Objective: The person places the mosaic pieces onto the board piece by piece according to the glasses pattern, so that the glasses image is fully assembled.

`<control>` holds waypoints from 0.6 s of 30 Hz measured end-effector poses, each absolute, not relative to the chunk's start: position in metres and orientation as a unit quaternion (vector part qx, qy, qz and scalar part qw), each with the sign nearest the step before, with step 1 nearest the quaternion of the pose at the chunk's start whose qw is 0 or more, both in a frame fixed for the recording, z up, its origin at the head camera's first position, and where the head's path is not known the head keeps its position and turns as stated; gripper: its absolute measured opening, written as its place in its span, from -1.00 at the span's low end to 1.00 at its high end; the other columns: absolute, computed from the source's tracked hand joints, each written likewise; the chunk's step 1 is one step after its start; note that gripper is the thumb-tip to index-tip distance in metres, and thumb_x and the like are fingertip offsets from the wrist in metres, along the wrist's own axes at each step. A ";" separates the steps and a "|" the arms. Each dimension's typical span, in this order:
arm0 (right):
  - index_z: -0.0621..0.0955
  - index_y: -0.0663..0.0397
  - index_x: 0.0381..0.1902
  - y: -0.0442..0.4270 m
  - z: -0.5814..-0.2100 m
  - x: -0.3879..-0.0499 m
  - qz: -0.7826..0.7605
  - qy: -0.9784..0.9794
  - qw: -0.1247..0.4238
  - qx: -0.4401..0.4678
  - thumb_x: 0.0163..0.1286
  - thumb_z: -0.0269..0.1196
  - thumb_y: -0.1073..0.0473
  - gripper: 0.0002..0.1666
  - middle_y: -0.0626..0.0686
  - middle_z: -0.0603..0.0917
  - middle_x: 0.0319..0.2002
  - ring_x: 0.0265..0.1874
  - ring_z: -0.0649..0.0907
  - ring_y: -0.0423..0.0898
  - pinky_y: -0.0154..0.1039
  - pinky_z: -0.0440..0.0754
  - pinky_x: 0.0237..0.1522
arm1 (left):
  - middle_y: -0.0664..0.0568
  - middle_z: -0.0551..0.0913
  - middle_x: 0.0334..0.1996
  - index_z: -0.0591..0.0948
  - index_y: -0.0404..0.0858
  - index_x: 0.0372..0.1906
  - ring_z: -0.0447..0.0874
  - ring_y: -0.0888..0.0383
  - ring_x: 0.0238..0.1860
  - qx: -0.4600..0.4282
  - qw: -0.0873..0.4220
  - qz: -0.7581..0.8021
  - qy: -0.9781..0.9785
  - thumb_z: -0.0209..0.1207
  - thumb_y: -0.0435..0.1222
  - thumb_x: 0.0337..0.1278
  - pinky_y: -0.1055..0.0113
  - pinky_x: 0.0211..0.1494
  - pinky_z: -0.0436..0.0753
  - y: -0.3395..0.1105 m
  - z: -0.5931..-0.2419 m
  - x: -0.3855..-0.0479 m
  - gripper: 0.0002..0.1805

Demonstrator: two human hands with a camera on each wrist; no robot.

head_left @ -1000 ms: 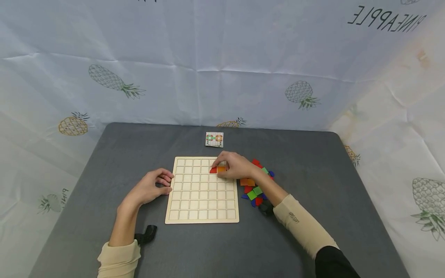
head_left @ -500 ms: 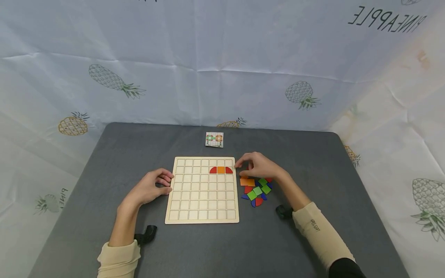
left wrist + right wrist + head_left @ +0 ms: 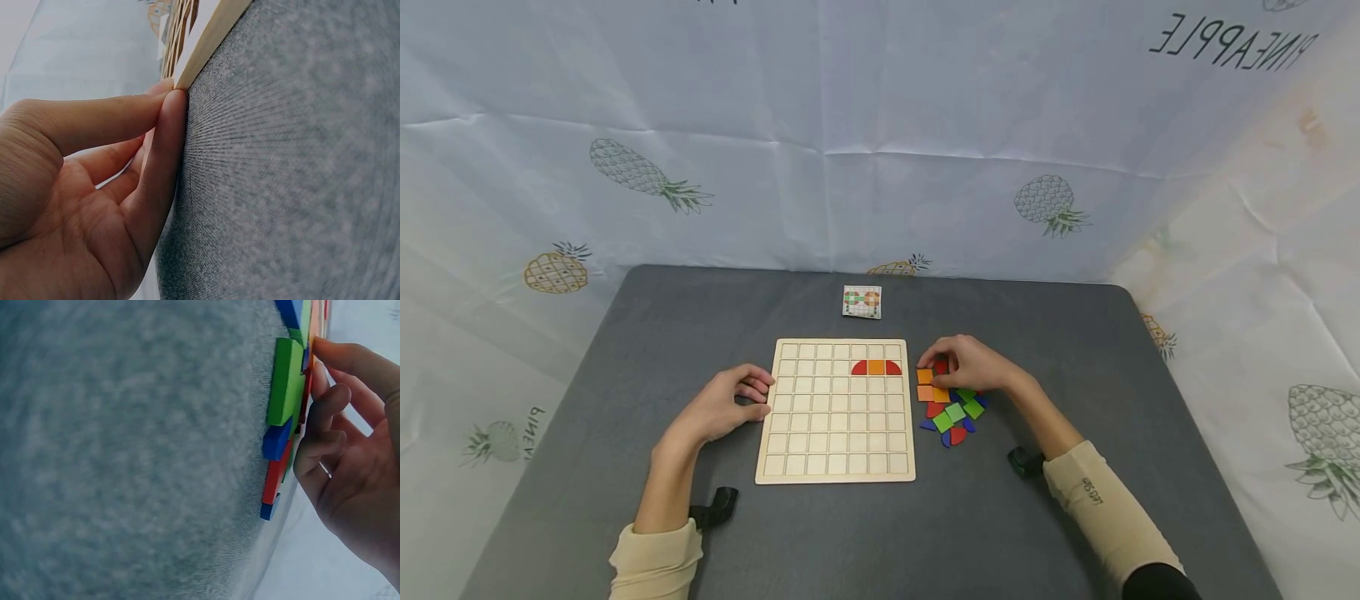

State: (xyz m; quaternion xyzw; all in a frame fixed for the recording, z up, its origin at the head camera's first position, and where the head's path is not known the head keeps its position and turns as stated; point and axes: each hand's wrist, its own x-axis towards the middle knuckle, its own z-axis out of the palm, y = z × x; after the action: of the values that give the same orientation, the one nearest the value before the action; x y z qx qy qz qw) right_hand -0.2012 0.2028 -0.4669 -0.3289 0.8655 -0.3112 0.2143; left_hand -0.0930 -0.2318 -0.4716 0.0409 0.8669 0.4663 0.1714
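My left hand (image 3: 725, 402) is at the left edge of a pale wooden board (image 3: 835, 467) marked in square cells. Its thumb and fingertips touch that edge, as the left wrist view (image 3: 119, 162) also shows. Near the board's upper right lie two red quarter-round pieces (image 3: 859, 368) with an orange square (image 3: 876, 367) between them. Right of the board, my right hand (image 3: 970, 363) pinches another orange square (image 3: 925, 376) at the top of a pile of coloured pieces. In the right wrist view its fingertips (image 3: 319, 345) meet an orange piece, partly hidden.
Green squares (image 3: 953, 412), blue pieces (image 3: 928, 425) and red pieces (image 3: 957, 435) lie loose beside the board, some overlapping. Behind it, a small printed card (image 3: 861, 302) lies on the grey table (image 3: 737, 308). A pineapple-printed cloth (image 3: 760, 200) hangs beyond.
My right hand left the board, uncovering the second red quarter-round piece, and moved right to the pile. Orange pieces there shifted slightly. The left hand stayed put.
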 end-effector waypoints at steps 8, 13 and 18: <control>0.77 0.08 0.17 0.204 -0.470 -0.208 -0.315 0.864 0.219 -0.326 0.42 0.49 0.20 -0.62 0.11 0.74 -0.04 -0.51 0.51 -0.19 -0.32 0.58 -0.33 | -0.22 0.64 0.02 0.59 -0.43 0.20 0.63 0.06 -0.06 0.041 0.171 0.467 0.867 0.41 -0.46 0.32 0.41 -0.06 0.63 -0.231 -0.472 -0.093 -0.59; 0.79 0.01 0.16 0.204 -0.471 -0.218 -0.319 0.856 0.259 -0.315 0.36 0.55 0.16 -0.58 0.06 0.72 -0.06 -0.60 0.46 -0.22 -0.34 0.53 -0.42 | -0.22 0.64 0.02 0.59 -0.43 0.20 0.63 0.06 -0.06 0.041 0.167 0.465 0.868 0.41 -0.47 0.32 0.41 -0.07 0.63 -0.231 -0.471 -0.093 -0.59; 0.81 0.00 0.09 0.203 -0.471 -0.223 -0.315 0.854 0.264 -0.320 0.34 0.56 0.14 -0.63 0.04 0.73 -0.12 -0.61 0.45 -0.21 -0.35 0.48 -0.44 | -0.22 0.64 0.01 0.59 -0.42 0.20 0.62 0.06 -0.06 0.041 0.165 0.464 0.869 0.41 -0.47 0.32 0.41 -0.08 0.63 -0.231 -0.471 -0.092 -0.59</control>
State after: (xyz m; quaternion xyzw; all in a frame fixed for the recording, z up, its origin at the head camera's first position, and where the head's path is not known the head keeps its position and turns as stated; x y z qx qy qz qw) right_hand -0.2233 0.2025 -0.4711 -0.3197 0.8537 -0.3155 0.2637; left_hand -0.0923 -0.2311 -0.4715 0.0406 0.8694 0.4638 0.1655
